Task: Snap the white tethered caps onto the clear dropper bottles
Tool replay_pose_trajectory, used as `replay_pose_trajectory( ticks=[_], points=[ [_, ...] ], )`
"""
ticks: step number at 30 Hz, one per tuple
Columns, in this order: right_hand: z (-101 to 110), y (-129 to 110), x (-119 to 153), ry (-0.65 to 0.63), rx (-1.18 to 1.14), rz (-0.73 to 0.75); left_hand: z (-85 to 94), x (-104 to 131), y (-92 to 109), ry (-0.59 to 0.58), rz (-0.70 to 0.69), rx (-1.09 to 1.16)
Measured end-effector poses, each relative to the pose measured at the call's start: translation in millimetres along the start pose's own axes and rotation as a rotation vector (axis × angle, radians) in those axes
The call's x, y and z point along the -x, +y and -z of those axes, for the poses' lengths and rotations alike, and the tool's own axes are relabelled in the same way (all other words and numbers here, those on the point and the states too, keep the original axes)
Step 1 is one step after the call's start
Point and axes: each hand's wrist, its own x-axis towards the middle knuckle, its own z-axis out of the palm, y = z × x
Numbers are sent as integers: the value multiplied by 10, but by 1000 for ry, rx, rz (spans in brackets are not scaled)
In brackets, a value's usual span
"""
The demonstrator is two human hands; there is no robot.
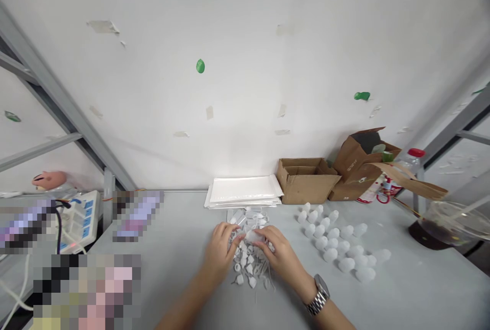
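Observation:
Over a heap of small white parts point(245, 263), both my hands meet at a white, translucent rounded piece point(252, 236). My left hand point(222, 245) pinches its left side with thumb and forefinger. From the right, my right hand point(279, 251) has its fingers closed on the same piece. The heap holds small caps, thin white cords and clear plastic pieces, partly hidden under my hands. Off to the right stand several frosted white bulb-shaped pieces point(331, 254) in loose rows, apart from my hands.
Behind the heap lies a stack of white flat packets point(245, 190). An open cardboard box point(304, 182) and a brown paper bag point(354, 166) stand right of it. A plastic cup with dark contents point(432, 230) is far right; a power strip point(82, 222) lies left.

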Motion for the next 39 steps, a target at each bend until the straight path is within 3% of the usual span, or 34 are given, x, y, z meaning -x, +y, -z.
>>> replay_pose_trajectory(
  ticks=[4, 9, 13, 21, 29, 35, 39],
  points=[
    [-79, -83, 35, -52, 16, 80, -78, 37, 27, -93, -5, 102],
    [-104, -110, 60, -43, 149, 154, -171, 67, -29, 95, 65, -11],
    [-93, -121, 57, -19, 252, 191, -160, 62, -60, 170, 153, -40],
    [-37, -196, 24, -215, 235, 111, -108, 10, -36, 223, 284, -4],
    [-81, -445, 51, -212, 226, -75, -126, -40, -47, 229, 349, 65],
    [40, -709, 162, -255, -116, -340, 9, -153, -206, 308, 341, 96],
    [147, -694, 187, -272, -474, -415, -63, -125, -162, 189, 158, 89]
  ],
)
